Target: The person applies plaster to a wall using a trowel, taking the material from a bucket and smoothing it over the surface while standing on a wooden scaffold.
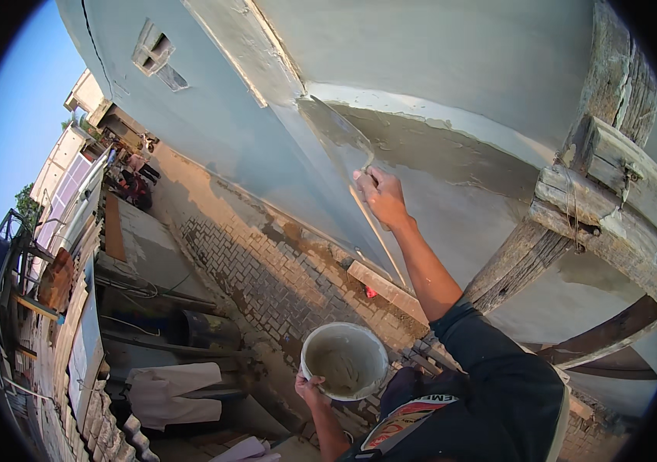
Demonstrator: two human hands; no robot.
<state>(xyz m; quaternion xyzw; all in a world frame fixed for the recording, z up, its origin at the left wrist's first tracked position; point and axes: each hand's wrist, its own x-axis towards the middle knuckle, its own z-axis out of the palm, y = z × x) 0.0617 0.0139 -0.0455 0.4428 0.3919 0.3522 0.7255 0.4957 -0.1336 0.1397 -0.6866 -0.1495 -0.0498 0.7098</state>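
Observation:
My right hand (382,199) is closed round the handle of a trowel (347,127), its arm stretched up toward the wall. The pointed blade lies along the wall's corner, beside a patch of darker, damp-looking plaster (451,148). Whether the blade presses on the surface I cannot tell. Low in front of me, my left hand (313,390) grips the rim of a pale bucket (381,356). Grey wet mortar (337,369) lies inside it. A thin straight strip (378,231) runs down the wall's edge below my right hand.
Weathered timber beams (598,204), bound with wire, stand close on my right. A brick-paved lane (244,262) lies far below, with a person (143,165) at its far end. Corrugated roofing (74,362) and a hanging pale garment (170,393) are to the left.

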